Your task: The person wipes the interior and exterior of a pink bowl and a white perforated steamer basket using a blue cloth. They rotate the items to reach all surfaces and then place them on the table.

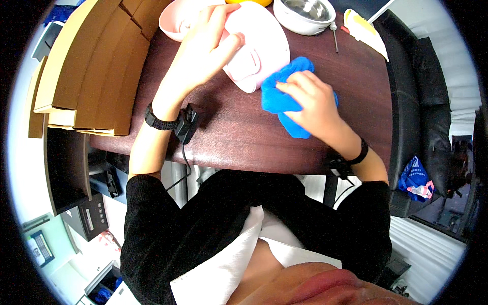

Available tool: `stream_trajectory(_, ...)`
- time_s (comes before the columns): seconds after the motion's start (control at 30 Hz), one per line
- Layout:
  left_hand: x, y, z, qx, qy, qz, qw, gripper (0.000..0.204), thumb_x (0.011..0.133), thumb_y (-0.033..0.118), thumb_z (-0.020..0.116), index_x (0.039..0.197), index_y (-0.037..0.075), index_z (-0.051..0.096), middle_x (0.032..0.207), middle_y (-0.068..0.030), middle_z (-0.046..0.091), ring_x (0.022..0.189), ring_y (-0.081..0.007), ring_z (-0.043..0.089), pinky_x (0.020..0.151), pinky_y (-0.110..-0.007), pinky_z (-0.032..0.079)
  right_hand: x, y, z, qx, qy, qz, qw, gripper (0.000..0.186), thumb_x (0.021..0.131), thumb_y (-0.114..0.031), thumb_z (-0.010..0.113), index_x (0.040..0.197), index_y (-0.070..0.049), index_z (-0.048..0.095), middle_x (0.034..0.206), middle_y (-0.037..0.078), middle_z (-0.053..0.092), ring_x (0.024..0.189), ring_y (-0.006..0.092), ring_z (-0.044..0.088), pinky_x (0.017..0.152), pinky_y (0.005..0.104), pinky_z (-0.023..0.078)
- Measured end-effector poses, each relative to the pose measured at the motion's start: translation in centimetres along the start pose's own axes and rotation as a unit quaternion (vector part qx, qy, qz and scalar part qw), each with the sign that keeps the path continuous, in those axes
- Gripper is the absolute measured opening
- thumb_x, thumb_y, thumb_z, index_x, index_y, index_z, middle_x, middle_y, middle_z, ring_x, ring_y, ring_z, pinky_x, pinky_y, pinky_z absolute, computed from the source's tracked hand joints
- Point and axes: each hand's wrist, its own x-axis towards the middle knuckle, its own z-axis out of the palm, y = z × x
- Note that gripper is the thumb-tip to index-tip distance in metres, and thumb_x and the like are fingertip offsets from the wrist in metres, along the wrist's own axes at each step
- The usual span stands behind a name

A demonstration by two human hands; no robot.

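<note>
My left hand (206, 48) reaches over the left side of a pale pink, rounded plastic piece (272, 43). Its fingers are stretched out and the thumb stands apart, resting on or just above the piece; contact is hard to judge. A rounded raised part shows on the near side of that piece. Under and beyond my left fingers sits a pink bowl-shaped part (175, 19). To the right, my right hand (312, 99) is closed on a bunched blue cloth (284, 101), which lies against the tabletop near the pink piece's right edge.
The dark reddish-brown table (239, 132) bears a white round pot with a metal inside (305, 15), a screwdriver (334, 38) and a yellow-and-white item (365, 33). Cardboard boxes (96, 66) line its left side. A black sofa (424, 101) stands at right; wrist cables hang near the front edge.
</note>
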Motion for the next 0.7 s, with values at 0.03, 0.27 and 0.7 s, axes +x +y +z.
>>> stream_trajectory(0.03,0.0,-0.1,0.1,0.005,-0.005,0.007,1.0,0.049,0.085,0.018,0.051,0.128,-0.003,0.046,0.124,-0.0209,0.05,0.117,-0.0323,0.047,0.102,-0.038,0.035,-0.1,0.8,-0.6,0.031,0.002,0.018,0.999,0.042,0.06,-0.011,0.072,0.101,-0.008,0.065,0.089,0.007,0.057,0.084,0.0255,0.059,0.07,0.0353,0.052)
stream_trajectory(0.27,0.2,-0.9,1.9,-0.12,0.028,-0.158,0.98,0.051,0.095,0.029,0.048,0.137,0.001,0.04,0.129,-0.0172,0.049,0.113,-0.0256,0.05,0.103,-0.037,0.035,1.7,1.6,-3.8,0.141,0.142,0.193,0.96,0.042,0.064,-0.004,0.068,0.105,-0.003,0.063,0.097,0.013,0.063,0.091,0.0285,0.065,0.08,0.0337,0.051)
stream_trajectory(0.7,-9.0,4.2,1.9,-0.073,-0.031,-0.126,0.989,0.075,0.07,0.034,0.081,0.129,0.002,0.048,0.134,-0.0219,0.046,0.127,-0.0363,0.042,0.107,-0.044,0.033,1.2,1.8,-0.1,0.219,0.156,0.192,0.944,0.037,0.069,-0.003,0.068,0.106,0.0,0.061,0.096,0.014,0.061,0.09,0.0289,0.064,0.08,0.0347,0.05)
